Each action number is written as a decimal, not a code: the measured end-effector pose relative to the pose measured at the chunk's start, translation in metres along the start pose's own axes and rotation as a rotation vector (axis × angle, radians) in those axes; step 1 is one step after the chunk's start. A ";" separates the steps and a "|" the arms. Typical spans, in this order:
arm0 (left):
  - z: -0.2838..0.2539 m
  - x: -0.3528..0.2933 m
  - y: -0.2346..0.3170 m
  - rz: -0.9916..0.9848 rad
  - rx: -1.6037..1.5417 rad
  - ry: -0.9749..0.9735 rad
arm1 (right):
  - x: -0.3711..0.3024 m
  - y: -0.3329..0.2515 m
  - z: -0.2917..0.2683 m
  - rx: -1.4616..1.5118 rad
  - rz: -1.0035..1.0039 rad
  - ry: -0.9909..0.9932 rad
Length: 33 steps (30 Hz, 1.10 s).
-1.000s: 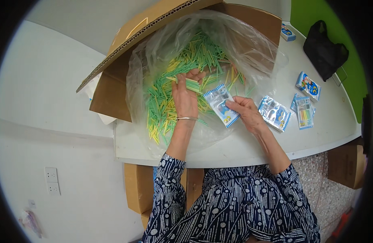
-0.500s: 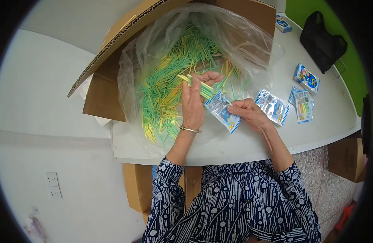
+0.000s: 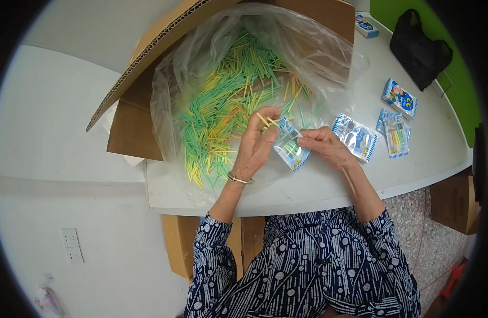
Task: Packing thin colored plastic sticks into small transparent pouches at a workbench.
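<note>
My left hand point(image 3: 256, 147) is closed around a few thin yellow sticks point(image 3: 266, 121), whose ends poke out past the fingers. Its fingertips touch the open upper end of a small clear packet point(image 3: 289, 139) with blue-and-white striped edges. Green sticks show inside that packet. Thumb and fingers of my right hand point(image 3: 331, 148) pinch the packet's right side. Behind my hands a heap of loose green, yellow and some orange sticks point(image 3: 223, 106) lies in a clear plastic bag point(image 3: 167, 114).
A large open cardboard box point(image 3: 132, 124) surrounds the bag. To the right on the white table point(image 3: 329, 185) lie flat packets point(image 3: 354, 137), a filled packet point(image 3: 396, 135), and a small blue-and-white box point(image 3: 399, 99). Farther back are another small box point(image 3: 366, 25) and a black bag point(image 3: 420, 50).
The sticks in my left hand have gone down into the packet, leaving only a few ends showing. My left fingers have come up against the packet's opening. The right hand stays put.
</note>
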<state>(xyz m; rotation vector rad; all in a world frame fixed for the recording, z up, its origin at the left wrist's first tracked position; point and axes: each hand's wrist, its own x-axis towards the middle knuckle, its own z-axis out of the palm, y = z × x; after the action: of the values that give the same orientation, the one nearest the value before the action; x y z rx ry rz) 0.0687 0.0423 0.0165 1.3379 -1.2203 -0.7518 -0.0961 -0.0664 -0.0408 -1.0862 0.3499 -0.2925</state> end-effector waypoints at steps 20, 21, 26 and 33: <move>-0.004 -0.002 0.012 -0.017 0.449 -0.042 | -0.002 -0.004 0.009 0.071 -0.097 0.017; -0.003 0.000 0.012 -0.087 0.294 -0.034 | -0.003 -0.007 0.011 0.071 -0.097 0.021; 0.000 0.007 0.022 -0.128 0.056 -0.047 | -0.005 -0.012 0.010 -0.096 0.041 -0.034; 0.005 0.013 0.032 -0.119 0.301 -0.174 | -0.014 -0.022 0.013 -0.159 0.060 -0.056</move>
<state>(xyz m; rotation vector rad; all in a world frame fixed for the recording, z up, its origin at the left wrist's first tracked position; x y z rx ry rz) 0.0599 0.0339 0.0494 1.6289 -1.4441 -0.8043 -0.1050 -0.0601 -0.0137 -1.2357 0.3597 -0.1827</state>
